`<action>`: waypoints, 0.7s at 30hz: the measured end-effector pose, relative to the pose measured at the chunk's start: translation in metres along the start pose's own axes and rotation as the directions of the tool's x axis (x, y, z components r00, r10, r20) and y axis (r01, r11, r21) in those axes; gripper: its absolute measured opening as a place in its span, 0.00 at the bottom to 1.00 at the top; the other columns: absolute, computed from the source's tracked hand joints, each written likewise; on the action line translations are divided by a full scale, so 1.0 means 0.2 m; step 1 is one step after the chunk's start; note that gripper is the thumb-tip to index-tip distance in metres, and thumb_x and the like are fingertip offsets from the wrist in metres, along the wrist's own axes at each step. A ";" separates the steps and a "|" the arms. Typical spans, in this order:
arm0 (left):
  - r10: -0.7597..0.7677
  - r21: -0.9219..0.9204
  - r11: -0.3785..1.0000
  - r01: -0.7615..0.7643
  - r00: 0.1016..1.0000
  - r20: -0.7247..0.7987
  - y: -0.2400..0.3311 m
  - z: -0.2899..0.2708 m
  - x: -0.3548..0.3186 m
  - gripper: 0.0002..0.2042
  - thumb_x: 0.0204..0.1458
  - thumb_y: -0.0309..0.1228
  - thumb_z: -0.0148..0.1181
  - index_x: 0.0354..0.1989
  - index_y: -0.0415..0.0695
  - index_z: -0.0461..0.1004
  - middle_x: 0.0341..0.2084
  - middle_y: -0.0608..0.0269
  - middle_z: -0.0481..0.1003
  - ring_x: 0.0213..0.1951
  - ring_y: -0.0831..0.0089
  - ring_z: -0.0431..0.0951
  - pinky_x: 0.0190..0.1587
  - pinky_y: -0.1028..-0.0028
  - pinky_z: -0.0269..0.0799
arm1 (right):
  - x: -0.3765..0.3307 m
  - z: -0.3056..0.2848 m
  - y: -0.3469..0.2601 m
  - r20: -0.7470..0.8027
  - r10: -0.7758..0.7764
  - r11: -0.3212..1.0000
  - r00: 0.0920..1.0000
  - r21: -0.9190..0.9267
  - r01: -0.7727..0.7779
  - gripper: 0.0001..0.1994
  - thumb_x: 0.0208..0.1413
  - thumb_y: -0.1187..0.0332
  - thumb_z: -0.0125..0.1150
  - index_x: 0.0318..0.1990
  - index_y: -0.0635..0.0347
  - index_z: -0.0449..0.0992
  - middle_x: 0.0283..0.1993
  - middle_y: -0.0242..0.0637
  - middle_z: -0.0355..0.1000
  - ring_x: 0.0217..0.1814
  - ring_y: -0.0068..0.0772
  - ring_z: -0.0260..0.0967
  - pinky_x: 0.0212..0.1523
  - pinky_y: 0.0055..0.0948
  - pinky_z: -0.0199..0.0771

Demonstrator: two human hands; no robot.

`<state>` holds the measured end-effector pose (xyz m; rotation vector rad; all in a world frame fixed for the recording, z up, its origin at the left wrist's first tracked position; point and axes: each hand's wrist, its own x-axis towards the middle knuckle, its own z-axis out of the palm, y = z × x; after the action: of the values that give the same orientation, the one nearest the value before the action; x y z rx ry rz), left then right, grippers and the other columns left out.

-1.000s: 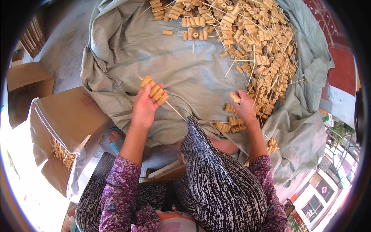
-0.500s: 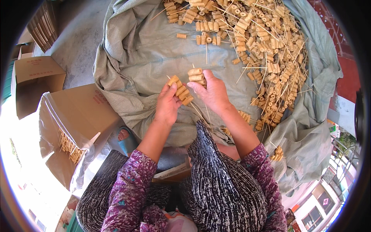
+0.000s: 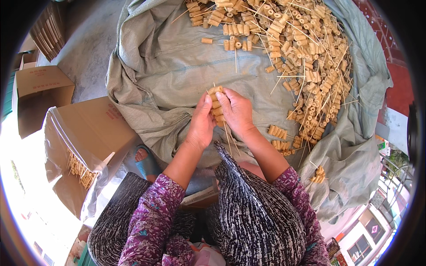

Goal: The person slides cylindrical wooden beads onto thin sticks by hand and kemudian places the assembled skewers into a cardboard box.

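My left hand [image 3: 201,123] and my right hand [image 3: 238,111] are close together over the sheet, closed around skewers of tan, tube-like rolled pieces [image 3: 216,106]. Thin stick ends [image 3: 230,139] poke out below my fingers, and a tip shows above. The skewers lie side by side, pressed between my two hands, and my fingers hide part of them. Right of my right hand, a few more loaded skewers [image 3: 278,131] rest on the sheet. A big heap of similar skewers [image 3: 310,57] spreads over the far right.
A grey-green woven sheet [image 3: 164,66] lies under the heap, its edges bunched up. On the left stands a plastic-lined cardboard box [image 3: 95,119] with skewers inside, beside another open box [image 3: 44,86]. One skewer [image 3: 318,175] sits on the sheet's right fold.
My hands have come together, bringing the skewers that were apart side by side. My left hand moved right and slightly down; my right hand shifted slightly left and down.
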<state>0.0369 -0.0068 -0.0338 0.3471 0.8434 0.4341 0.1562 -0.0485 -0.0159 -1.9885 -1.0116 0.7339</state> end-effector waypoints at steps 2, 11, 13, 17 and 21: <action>0.033 0.029 0.999 -0.032 0.999 -0.027 -0.01 0.01 -0.02 0.23 0.64 0.50 0.47 0.62 0.51 0.63 0.51 0.67 0.71 0.51 0.73 0.72 0.52 0.68 0.68 | 0.00 -0.01 0.00 0.047 0.011 0.993 0.999 -0.116 -0.006 0.12 0.59 0.60 0.56 0.42 0.56 0.78 0.37 0.45 0.77 0.37 0.52 0.74 0.36 0.41 0.74; 0.114 0.060 0.992 -0.111 0.993 -0.044 -0.05 -0.02 -0.02 0.24 0.62 0.40 0.55 0.65 0.52 0.59 0.49 0.70 0.71 0.48 0.77 0.71 0.49 0.72 0.69 | -0.11 0.05 0.01 -0.072 -0.144 0.957 0.987 -0.263 0.120 0.11 0.59 0.60 0.56 0.44 0.52 0.78 0.35 0.41 0.74 0.34 0.47 0.75 0.31 0.41 0.74; 0.166 0.052 0.985 -0.163 0.983 -0.075 -0.05 -0.04 -0.02 0.26 0.62 0.37 0.56 0.67 0.51 0.57 0.48 0.71 0.71 0.44 0.79 0.72 0.44 0.75 0.70 | -0.14 0.06 -0.03 -0.019 -0.111 0.952 0.994 -0.290 0.101 0.11 0.59 0.61 0.57 0.45 0.51 0.78 0.35 0.39 0.74 0.34 0.46 0.75 0.30 0.40 0.74; 0.177 0.055 0.984 -0.169 0.961 -0.214 -0.07 -0.03 -0.03 0.32 0.62 0.33 0.55 0.72 0.45 0.48 0.52 0.61 0.69 0.51 0.73 0.72 0.50 0.71 0.72 | -0.19 0.06 -0.01 -0.054 -0.188 0.961 0.981 -0.214 0.172 0.09 0.58 0.63 0.59 0.44 0.51 0.78 0.38 0.38 0.74 0.35 0.43 0.74 0.33 0.37 0.75; 0.205 0.069 0.978 -0.196 0.965 -0.165 0.01 -0.06 -0.04 0.28 0.63 0.34 0.54 0.69 0.44 0.52 0.50 0.59 0.70 0.48 0.66 0.75 0.44 0.66 0.76 | -0.23 -0.05 0.17 -0.106 -0.099 0.976 0.989 -0.204 0.076 0.11 0.56 0.66 0.60 0.46 0.52 0.77 0.41 0.38 0.74 0.38 0.43 0.74 0.38 0.36 0.75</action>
<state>0.0228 -0.0069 -0.0346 0.4509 0.9932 0.6386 0.1544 -0.1043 -0.0322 -2.1149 -1.1319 0.4788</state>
